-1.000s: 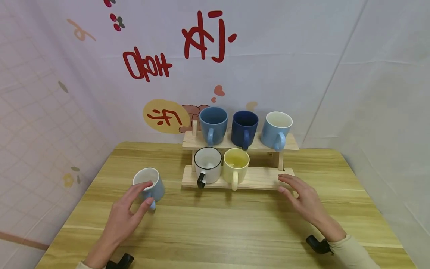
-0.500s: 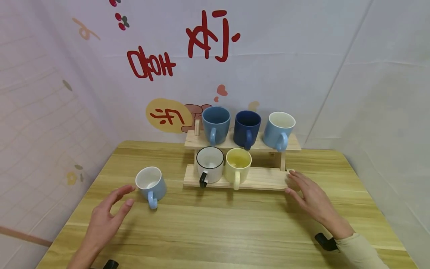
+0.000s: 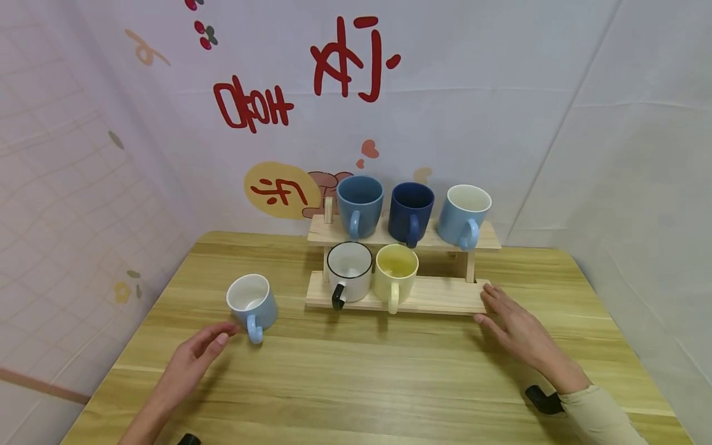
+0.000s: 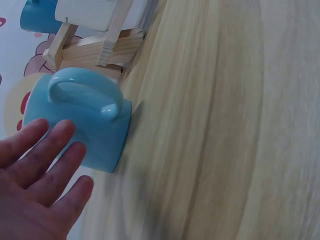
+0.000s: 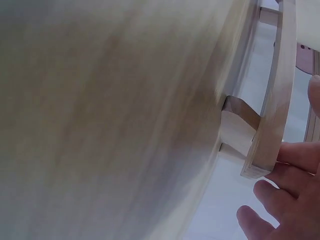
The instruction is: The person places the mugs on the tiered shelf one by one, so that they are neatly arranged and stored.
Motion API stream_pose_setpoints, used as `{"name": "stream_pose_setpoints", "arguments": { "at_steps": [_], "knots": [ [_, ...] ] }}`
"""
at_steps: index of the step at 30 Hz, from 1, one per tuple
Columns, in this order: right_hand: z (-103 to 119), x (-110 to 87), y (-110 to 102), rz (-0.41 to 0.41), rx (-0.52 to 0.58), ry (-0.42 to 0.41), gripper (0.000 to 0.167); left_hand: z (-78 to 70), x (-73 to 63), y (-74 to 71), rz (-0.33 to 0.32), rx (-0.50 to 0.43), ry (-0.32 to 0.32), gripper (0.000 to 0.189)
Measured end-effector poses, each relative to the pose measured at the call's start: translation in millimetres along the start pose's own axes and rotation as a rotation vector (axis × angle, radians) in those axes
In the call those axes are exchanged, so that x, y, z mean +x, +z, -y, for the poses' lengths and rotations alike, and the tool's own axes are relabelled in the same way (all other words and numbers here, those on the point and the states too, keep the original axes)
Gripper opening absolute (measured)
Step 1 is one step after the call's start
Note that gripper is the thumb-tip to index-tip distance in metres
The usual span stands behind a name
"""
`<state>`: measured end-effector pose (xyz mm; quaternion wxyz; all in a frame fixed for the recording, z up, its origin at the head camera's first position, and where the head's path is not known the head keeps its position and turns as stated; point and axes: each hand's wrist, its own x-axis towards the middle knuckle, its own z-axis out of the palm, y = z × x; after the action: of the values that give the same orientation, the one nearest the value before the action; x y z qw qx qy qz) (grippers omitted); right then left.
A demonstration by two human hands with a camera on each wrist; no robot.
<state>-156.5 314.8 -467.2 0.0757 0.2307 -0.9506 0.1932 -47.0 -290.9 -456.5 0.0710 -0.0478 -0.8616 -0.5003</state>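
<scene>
A light blue mug [image 3: 262, 309] with a white inside stands upright on the table at the left, its handle towards me. My left hand [image 3: 191, 361] is just left of that handle, fingers loosely bent and holding nothing. In the left wrist view the spread fingers of the left hand [image 4: 42, 182] overlap the mug [image 4: 95, 130]; contact cannot be told. My right hand [image 3: 517, 327] rests its fingers against the right end of the two-tier wooden rack's lower shelf [image 3: 447, 295]. The right wrist view shows the right hand's [image 5: 295, 200] fingertips at the shelf's end [image 5: 275, 115].
The upper shelf bears a medium blue mug [image 3: 364, 210], a dark blue mug [image 3: 408, 216] and a light blue mug [image 3: 458, 219]. Below stand a white mug [image 3: 356, 278] with a black rim and a yellow mug [image 3: 400, 278]. A printed cloth [image 3: 473, 111] hangs behind.
My left hand has come off the light blue mug, back to the left and towards me. My right hand has moved right, from near the lower shelf's front to its right end.
</scene>
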Motion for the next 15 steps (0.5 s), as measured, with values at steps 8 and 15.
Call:
{"name": "stream_pose_setpoints", "arguments": {
  "at_steps": [8,15],
  "knots": [
    [-1,-1.1,0,0.012,-0.002,-0.012,0.067,-0.7,7.0,9.8,0.111,-0.149,-0.046,0.038],
    [-2,-1.6,0,0.008,-0.004,-0.024,0.067,-0.2,15.9,23.8,0.167,-0.271,-0.022,0.04]
  ]
}}
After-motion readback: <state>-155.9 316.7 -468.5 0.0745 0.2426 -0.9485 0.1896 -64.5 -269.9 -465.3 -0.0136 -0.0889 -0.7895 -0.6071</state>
